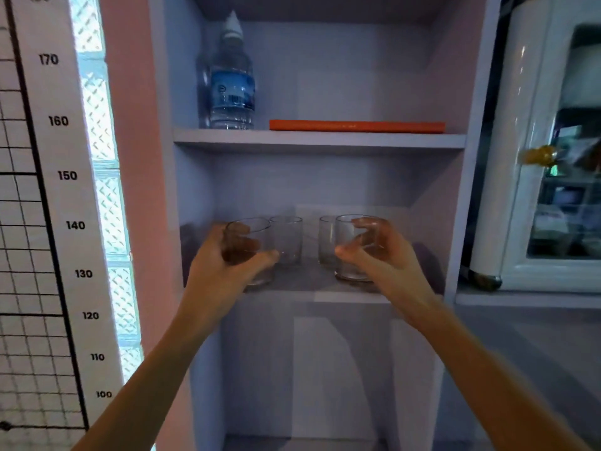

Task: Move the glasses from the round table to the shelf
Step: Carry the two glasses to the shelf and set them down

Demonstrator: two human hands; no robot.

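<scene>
Several clear glasses stand on the middle board of a tall grey shelf [325, 292]. My left hand [224, 271] wraps around the front left glass [250, 236], whose base is at the board's front edge. My right hand [380, 255] curls around the front right glass [349, 242], which rests on the board. Two more glasses stand behind them: one back left [287, 239], one back right [326, 239], both free of my hands. The round table is out of view.
On the upper board stand a water bottle [231, 86] at the left and a flat orange book [357, 126] at the right. A white glass-door cabinet [533, 157] is to the right, a height chart [65, 190] on the wall to the left.
</scene>
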